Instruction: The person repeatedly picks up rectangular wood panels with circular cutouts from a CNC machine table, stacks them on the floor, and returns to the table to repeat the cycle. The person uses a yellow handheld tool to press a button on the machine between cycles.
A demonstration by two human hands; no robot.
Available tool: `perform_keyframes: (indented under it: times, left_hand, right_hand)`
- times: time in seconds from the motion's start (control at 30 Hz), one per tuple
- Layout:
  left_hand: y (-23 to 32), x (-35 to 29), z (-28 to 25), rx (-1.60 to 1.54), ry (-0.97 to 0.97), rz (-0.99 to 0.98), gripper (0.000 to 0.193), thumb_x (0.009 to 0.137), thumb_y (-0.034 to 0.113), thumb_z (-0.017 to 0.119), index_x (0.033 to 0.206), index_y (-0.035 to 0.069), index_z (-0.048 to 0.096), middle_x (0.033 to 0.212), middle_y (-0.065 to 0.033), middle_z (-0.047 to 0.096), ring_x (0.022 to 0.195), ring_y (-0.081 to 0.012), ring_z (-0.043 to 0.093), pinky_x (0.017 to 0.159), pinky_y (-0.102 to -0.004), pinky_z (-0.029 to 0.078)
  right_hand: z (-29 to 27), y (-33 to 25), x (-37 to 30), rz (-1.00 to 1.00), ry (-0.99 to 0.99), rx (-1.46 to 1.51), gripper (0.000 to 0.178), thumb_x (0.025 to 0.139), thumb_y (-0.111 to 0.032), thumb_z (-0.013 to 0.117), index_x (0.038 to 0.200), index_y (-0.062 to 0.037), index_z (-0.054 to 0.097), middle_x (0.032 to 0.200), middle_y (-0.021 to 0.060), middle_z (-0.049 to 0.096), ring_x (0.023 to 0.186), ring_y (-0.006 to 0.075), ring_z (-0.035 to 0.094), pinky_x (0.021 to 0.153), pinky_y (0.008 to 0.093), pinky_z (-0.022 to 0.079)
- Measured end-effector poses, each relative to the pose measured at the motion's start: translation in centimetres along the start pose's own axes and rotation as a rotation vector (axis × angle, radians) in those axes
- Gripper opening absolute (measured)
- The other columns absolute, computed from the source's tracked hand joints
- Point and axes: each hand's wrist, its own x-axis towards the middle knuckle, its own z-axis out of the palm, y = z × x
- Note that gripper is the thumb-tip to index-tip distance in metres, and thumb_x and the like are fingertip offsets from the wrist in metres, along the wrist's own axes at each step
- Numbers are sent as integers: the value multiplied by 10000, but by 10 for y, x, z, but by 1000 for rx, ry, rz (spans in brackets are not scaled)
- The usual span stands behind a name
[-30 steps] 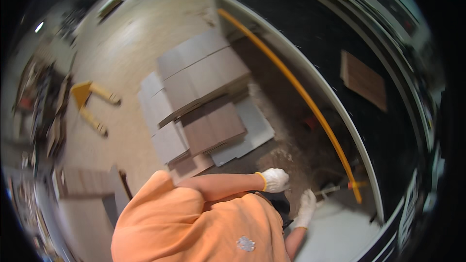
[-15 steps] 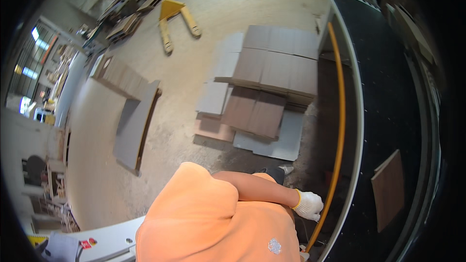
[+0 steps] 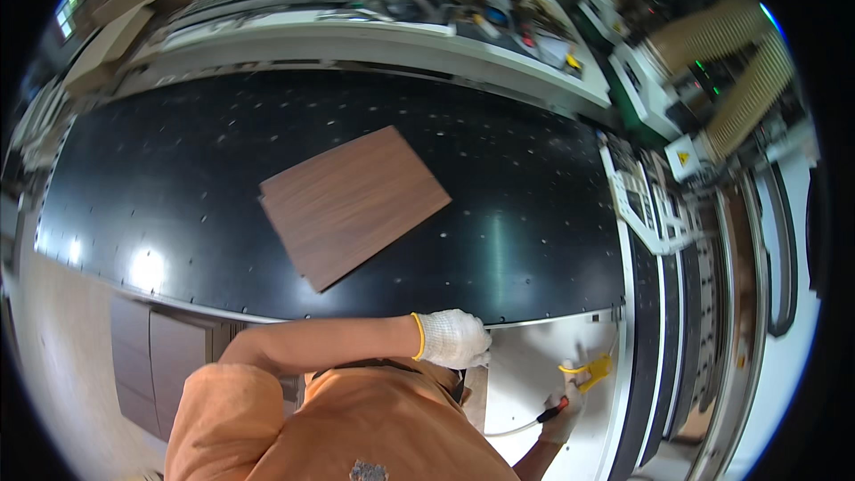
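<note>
My left hand (image 3: 452, 338), in a white knit glove with a yellow cuff, is closed in front of my body beside the near edge of a black machine table (image 3: 525, 240). Whatever its curled fingers may hold is hidden. Lower and to the right, my right hand (image 3: 561, 411), gloved too, is wrapped round a yellow air gun (image 3: 591, 372) with a red and black fitting. A pale hose (image 3: 515, 430) runs left from that fitting. On the table, away from both hands, lies a brown wood-grain panel (image 3: 356, 205), turned at an angle, with small notches at its left corners.
Stacked brown panels (image 3: 147, 356) stand on the floor at the left. Behind the table runs a white ledge (image 3: 356, 31) with tools and clutter towards its right. Machine heads with ribbed ducts (image 3: 712, 40) are at the far right, above rails and a white bracket (image 3: 643, 205).
My view has swung right from the floor stacks and pallet truck to the table. The panel is now in mid-view, and my right hand with the air gun shows clearly.
</note>
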Motion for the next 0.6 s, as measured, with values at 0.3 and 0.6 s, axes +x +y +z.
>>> perform_keyframes:
  times: [0.3,0.6]
  left_hand:
    - [-53,32,-28,45,-321,250,447,1106,392,587,1001,20,813,970,-267,806,934,-474,799,862,-561,649]
    - [-123,48,-68,-288,285,206,430,1098,400,730,871,36,722,809,-155,708,791,-354,756,695,-483,603]
  right_hand:
    - [145,-9,-31,110,-113,-672,296,1026,-122,674,1309,-40,649,879,40,660,603,121,617,561,294,522]
    - [230,-7,161,-233,387,-825,416,1074,-251,699,1429,-63,591,1019,263,748,816,411,772,733,506,639]
